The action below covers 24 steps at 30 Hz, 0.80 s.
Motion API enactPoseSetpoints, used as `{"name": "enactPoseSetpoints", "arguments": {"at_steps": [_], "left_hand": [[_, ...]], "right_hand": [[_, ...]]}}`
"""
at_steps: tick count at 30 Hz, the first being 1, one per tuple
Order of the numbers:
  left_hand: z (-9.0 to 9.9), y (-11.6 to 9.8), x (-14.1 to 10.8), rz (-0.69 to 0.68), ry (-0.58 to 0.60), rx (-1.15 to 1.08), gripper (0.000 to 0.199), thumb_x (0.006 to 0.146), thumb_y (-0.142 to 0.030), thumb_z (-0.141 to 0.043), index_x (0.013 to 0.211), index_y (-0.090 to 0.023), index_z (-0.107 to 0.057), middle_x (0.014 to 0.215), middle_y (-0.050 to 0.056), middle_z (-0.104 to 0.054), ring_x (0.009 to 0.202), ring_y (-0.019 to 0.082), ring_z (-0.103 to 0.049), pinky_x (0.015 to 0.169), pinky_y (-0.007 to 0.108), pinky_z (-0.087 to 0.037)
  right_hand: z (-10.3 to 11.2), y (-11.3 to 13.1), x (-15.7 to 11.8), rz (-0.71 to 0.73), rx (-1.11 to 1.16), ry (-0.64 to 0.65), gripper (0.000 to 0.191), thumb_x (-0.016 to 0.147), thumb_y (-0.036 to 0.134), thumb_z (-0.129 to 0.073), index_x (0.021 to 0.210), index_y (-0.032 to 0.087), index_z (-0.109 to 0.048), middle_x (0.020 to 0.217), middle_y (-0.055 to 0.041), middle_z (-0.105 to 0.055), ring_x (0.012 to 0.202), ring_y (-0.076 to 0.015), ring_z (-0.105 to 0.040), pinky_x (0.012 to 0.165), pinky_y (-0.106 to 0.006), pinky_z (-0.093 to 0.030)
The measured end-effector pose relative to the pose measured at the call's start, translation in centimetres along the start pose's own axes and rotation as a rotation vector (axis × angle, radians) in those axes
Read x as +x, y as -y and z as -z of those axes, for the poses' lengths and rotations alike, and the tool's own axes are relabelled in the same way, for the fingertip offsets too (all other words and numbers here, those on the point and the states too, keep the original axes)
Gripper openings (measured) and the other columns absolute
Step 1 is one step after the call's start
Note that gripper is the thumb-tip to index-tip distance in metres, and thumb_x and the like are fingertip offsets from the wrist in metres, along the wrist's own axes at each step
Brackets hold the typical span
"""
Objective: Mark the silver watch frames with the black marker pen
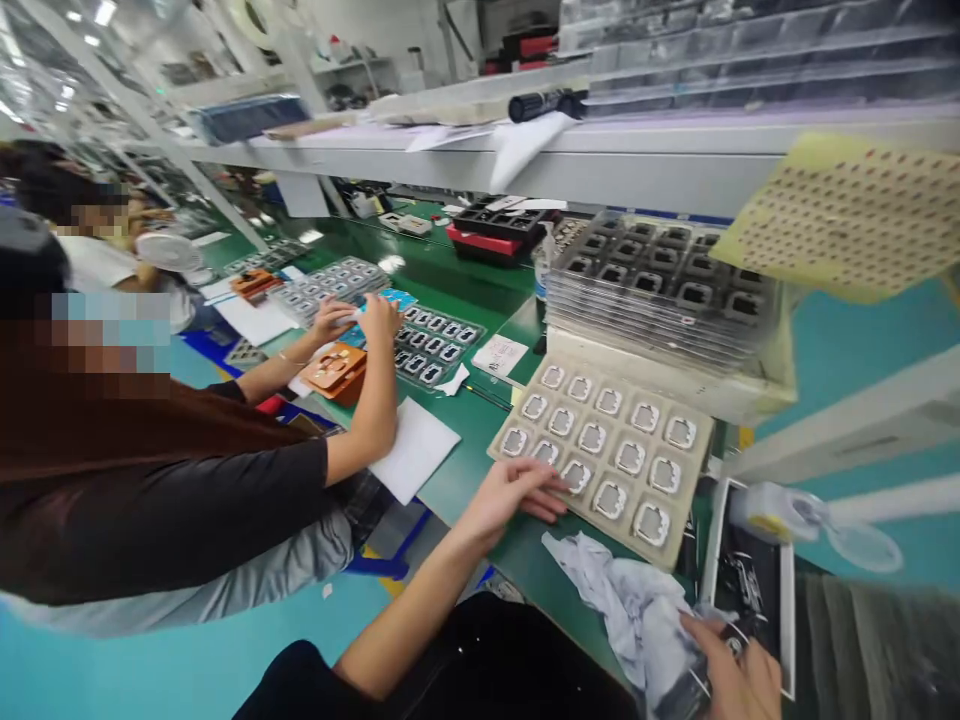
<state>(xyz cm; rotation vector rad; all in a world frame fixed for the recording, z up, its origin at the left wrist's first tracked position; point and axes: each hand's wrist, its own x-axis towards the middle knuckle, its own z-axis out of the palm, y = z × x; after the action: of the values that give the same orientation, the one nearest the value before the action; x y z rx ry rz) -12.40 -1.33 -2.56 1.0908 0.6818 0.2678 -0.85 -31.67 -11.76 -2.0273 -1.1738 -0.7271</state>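
Note:
My left hand (521, 490) is open, its fingers stretched over the near edge of a beige moulded tray (491, 447). The tray holds rows of square, silver-rimmed frame parts (591, 437), one in each pocket. At the lower right my right hand (739, 668) is curled beside a crumpled pale grey cloth (637, 605). A dark thing with a thin bright curved edge (694, 690) shows at its fingers, partly covered by hand and cloth. I cannot make out its kind.
Behind the beige tray rises a stack of clear trays (637, 300). To the right are a black tray with a silver rim (787, 610) and a clear round-lidded container (780, 515). A co-worker (247, 500) handles parts at left, near an orange fixture (334, 370). A shelf (637, 165) overhangs the bench.

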Motion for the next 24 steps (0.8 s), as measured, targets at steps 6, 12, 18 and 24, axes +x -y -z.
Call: {"name": "enactPoseSetpoints", "arguments": {"at_steps": [6,12,18,24], "left_hand": [[0.4,2.2,-0.4,0.177,0.093,-0.083,0.040,0.086,-0.047,-0.081,0.095,-0.008,-0.075,0.103,0.018,-0.081,0.080,0.024,-0.079,0.073,0.035,-0.066],[-0.4,4.4,-0.1,0.187,0.083,-0.164,0.036,0.087,-0.041,-0.081,0.100,-0.008,-0.077,0.115,0.020,-0.080,0.093,0.026,-0.081,0.083,0.034,-0.067],[-0.4,4.0,0.2,0.241,0.075,-0.017,0.042,0.086,-0.046,-0.083,0.101,-0.007,-0.075,0.096,0.018,-0.082,0.061,0.015,-0.074,0.059,0.023,-0.060],[-1.3,3.7,0.2,0.190,0.019,-0.040,0.045,0.083,-0.047,-0.087,0.096,-0.005,-0.075,0.089,0.016,-0.081,0.054,0.011,-0.069,0.053,0.019,-0.056]], "right_hand": [[0.1,-0.1,0.1,0.033,0.034,0.071,0.054,0.096,0.010,-0.062,0.148,0.024,-0.060,0.099,-0.0129,-0.070,0.089,-0.0358,-0.067,0.083,-0.051,-0.050],[0.0,-0.5,-0.8,0.040,0.057,0.094,0.035,0.097,0.011,-0.059,0.131,0.017,-0.065,0.105,-0.0156,-0.070,0.095,-0.0349,-0.066,0.087,-0.052,-0.049],[0.0,-0.2,-0.8,0.033,0.051,0.080,0.030,0.098,0.012,-0.058,0.127,0.013,-0.066,0.106,-0.0171,-0.070,0.101,-0.0369,-0.065,0.089,-0.053,-0.049],[0.1,0.4,-0.2,0.012,0.050,0.084,0.029,0.099,0.011,-0.057,0.127,0.015,-0.065,0.105,-0.0155,-0.068,0.097,-0.0335,-0.063,0.088,-0.051,-0.048]]}}
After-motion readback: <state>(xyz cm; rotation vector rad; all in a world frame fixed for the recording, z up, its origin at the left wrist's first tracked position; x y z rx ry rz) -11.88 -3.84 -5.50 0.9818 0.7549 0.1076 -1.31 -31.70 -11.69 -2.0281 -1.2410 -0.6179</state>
